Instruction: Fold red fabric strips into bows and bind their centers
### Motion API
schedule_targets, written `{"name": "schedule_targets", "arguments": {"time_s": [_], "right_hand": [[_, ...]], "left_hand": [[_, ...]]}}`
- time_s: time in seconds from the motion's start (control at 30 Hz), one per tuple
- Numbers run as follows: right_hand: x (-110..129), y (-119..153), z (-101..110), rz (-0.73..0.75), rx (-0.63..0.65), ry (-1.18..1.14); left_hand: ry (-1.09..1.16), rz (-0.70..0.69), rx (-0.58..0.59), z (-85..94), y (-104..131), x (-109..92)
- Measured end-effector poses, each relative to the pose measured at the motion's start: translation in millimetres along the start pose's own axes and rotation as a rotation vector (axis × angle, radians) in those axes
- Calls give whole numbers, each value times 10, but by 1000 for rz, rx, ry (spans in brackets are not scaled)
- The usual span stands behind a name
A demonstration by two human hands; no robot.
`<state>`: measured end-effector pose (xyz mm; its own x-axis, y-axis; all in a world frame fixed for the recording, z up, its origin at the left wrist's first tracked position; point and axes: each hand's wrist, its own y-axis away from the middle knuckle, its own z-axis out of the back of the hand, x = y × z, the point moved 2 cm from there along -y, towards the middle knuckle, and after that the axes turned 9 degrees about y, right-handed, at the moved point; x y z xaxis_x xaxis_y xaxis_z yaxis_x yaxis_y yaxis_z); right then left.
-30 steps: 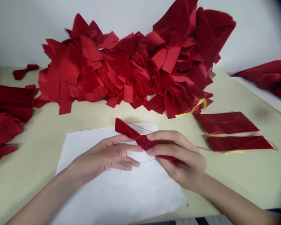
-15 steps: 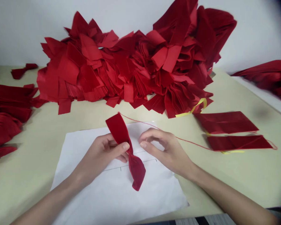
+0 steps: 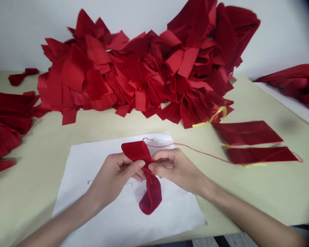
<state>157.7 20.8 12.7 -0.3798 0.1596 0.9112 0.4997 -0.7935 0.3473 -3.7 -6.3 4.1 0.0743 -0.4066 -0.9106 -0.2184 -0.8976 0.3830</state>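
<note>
A red velvet ribbon (image 3: 137,151), looped at both ends and gathered in the middle like a bow, is held above a white sheet of paper (image 3: 92,212). My left hand (image 3: 121,169) pinches it from the left, thumb on top near the gathered part. From the right, my right hand (image 3: 172,168) has thumb and forefinger closed on the ribbon's edge at the same part. The lower loop (image 3: 151,197) hangs toward me. A thin red thread (image 3: 193,148) runs from near the upper loop to the right. Thin black lines are marked on the paper.
A large heap of red ribbon strips (image 3: 134,75) lies along the wall. Two flat red pieces (image 3: 249,133) with yellow strips lie at the right. More red fabric (image 3: 7,120) is at the left, and a small red bow (image 3: 22,76) at the back left.
My right hand has moved left and closed on the ribbon's middle. The ribbon's upper end has tipped lower and looped over, and the thread has gone slacker.
</note>
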Motion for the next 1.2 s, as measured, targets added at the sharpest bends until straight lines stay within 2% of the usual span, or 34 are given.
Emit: {"name": "schedule_targets", "arguments": {"time_s": [0.2, 0.37, 0.5, 0.6, 0.7, 0.87, 1.0, 1.1, 1.17, 1.2], "right_hand": [[-12, 2, 11, 25, -124, -36], [-3, -10, 28, 60, -92, -45], [20, -7, 153, 77, -141, -117], [59, 3, 337, 146, -200, -273], [90, 8, 585, 182, -340, -407], [69, -24, 956, 161, -521, -429], [23, -8, 1248, 320, -760, -429], [-15, 78, 1464, 371, -950, -293], [-43, 142, 1560, 295, -1012, -53], [-55, 162, 1578, 231, -988, 118]], "left_hand": [[84, 75, 151, -37, -9, -30], [11, 95, 127, -64, 15, -34], [-1, 91, 159, -53, 22, -41], [26, 107, 204, -53, 20, -33], [15, 119, 222, -55, 17, -20], [-45, 117, 232, -49, 21, -20], [-66, 111, 222, -38, 22, -35], [-49, 118, 231, -28, 20, -48], [-24, 112, 226, -16, 18, -59], [-10, 110, 214, -7, 16, -62]]}}
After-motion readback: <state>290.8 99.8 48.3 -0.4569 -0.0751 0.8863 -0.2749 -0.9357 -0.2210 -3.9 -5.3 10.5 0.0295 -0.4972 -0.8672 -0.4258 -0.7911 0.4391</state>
